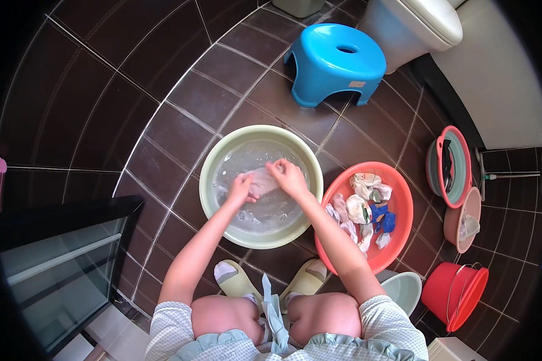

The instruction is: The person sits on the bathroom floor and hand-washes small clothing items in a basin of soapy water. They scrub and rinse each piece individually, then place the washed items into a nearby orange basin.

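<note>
A pale green basin (pixel 209 207) of cloudy, sudsy water stands on the floor in front of my feet. Over the water I hold a small pale pink cloth (pixel 262 182), stretched between both hands; it looks wet and thin, and its exact kind does not show. My left hand (pixel 241 189) has its fingers closed on the cloth's left end. On the other end, my right hand (pixel 286 177) pinches the cloth near its upper edge. To the right, a coral-red basin (pixel 405 210) holds a heap of small crumpled clothes (pixel 359 209), white, pink and blue.
A blue plastic stool (pixel 337 54) stands beyond the basins, before a white toilet (pixel 397 30). Along the right are a collapsible basin (pixel 464 174), a pink basin (pixel 473 219), a red bucket (pixel 448 292) and a pale basin (pixel 403 292). A glass-fronted black frame (pixel 72 259) is at left.
</note>
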Demonstrator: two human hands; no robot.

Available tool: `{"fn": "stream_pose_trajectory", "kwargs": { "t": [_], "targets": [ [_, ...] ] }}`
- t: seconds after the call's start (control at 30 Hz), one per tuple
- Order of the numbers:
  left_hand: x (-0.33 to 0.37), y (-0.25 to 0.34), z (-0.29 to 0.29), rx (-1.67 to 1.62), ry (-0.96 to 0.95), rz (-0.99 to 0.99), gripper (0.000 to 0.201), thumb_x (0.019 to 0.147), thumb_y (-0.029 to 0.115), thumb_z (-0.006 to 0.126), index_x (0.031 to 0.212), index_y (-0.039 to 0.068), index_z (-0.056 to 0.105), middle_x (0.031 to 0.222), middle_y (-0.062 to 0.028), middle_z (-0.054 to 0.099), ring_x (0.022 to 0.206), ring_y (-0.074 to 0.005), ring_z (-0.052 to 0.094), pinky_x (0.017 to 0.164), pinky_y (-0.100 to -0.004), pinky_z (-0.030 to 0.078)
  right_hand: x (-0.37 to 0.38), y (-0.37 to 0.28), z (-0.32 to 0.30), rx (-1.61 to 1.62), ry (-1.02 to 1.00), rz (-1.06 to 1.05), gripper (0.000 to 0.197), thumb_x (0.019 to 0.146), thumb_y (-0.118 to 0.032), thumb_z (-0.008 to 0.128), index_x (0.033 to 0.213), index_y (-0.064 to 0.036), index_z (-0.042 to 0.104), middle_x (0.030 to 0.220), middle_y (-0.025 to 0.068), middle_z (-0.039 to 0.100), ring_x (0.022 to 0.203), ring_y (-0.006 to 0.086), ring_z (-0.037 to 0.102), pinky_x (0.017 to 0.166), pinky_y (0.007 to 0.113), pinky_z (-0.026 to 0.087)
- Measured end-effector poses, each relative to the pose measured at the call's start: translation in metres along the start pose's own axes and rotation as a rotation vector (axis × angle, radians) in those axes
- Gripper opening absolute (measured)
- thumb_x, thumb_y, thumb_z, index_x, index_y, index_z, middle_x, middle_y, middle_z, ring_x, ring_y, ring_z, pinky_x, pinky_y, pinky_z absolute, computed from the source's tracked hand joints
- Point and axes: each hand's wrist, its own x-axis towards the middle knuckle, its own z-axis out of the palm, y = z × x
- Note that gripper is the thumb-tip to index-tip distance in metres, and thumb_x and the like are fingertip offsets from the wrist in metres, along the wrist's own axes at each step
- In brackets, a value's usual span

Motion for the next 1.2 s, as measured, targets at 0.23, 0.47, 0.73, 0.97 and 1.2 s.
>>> {"fn": "stream_pose_trajectory", "kwargs": {
  "t": [0.23,0.47,0.73,0.97,1.2],
  "targets": [
    [0.014,-0.004,-0.005,1.125,0.271,0.468,0.030,0.081,0.026,0.054,0.089,-0.003,0.051,0.075,-0.0228,0.060,0.073,-0.0366,0.060,0.064,-0.0409,0.047,0.000,0.025,0.015,-0.359,0.027,-0.105,0.026,0.072,-0.028,0.060,0.084,-0.0054,0.060,0.078,0.0157,0.061,0.073,0.0326,0.060,0.065,0.040,0.049],
    [0.019,0.001,0.000,-0.217,-0.035,0.060,0.029,0.087,0.029,0.049,0.093,0.003,0.057,0.087,-0.0078,0.061,0.077,-0.0176,0.059,0.065,-0.0299,0.047,-0.005,0.001,0.015,0.864,-0.170,0.120,0.018,0.083,-0.021,0.057,0.084,-0.0027,0.059,0.072,0.0009,0.058,0.066,0.0087,0.055,0.060,0.023,0.045],
    [-0.020,0.026,0.064,-0.133,0.130,0.044,0.035,0.091,0.029,0.042,0.077,0.002,0.059,0.068,-0.0036,0.058,0.062,-0.0116,0.054,0.057,-0.0267,0.042,-0.014,-0.028,0.028,0.376,0.309,0.008,0.030,0.083,-0.025,0.055,0.068,0.0002,0.054,0.057,0.0078,0.052,0.055,0.0114,0.044,0.052,0.030,0.039],
    [-0.004,0.015,0.040,-0.040,0.092,0.030,0.040,0.090,0.027,0.038,0.073,-0.001,0.060,0.062,-0.0080,0.059,0.055,-0.0169,0.056,0.050,-0.0328,0.042,-0.040,-0.044,0.033,0.391,0.224,0.075,0.035,0.085,-0.028,0.049,0.071,0.0021,0.058,0.059,0.0165,0.056,0.055,0.0191,0.055,0.055,0.035,0.042],
    [-0.004,0.006,0.026,-0.003,0.067,0.049,0.039,0.093,0.029,0.035,0.085,0.000,0.060,0.063,-0.0049,0.057,0.051,-0.0124,0.051,0.047,-0.0269,0.039,-0.046,-0.052,0.039,0.522,0.134,0.158,0.037,0.088,-0.027,0.048,0.071,0.0048,0.057,0.056,0.0167,0.054,0.051,0.0141,0.051,0.052,0.035,0.041]
  ]
}}
